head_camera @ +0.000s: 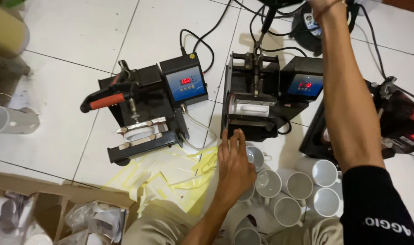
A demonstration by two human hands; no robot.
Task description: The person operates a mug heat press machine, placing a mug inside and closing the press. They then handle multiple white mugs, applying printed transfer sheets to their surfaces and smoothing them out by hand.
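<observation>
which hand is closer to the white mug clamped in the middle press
Left. The left hand rests at the press's front edge, just below the white mug. The right hand is raised far up, at the frame's top.

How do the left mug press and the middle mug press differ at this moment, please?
The left mug press has an orange-gripped lever lying out to its left; the middle mug press has its lever pointing away, up the picture. The left hand touches only the middle one. Both hold a white mug and show red digits on blue panels.
</observation>
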